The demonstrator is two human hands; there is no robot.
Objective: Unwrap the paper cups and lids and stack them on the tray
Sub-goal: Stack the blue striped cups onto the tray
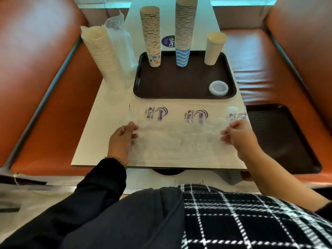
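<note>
Hands pinching an empty clear plastic sleeve [179,126] flat on the tabletop [100,112]: left hand [122,139] at one end, right hand [239,133] at the other, fingers curling on the film. Cup stacks [183,33] standing on the brown tray [179,81] beyond, lids [218,88] lying in its corner.

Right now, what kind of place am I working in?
Probably a cafe or fast-food booth: orange padded bench seats flank a narrow white table, and a brown serving tray holds stacks of paper cups.
</note>
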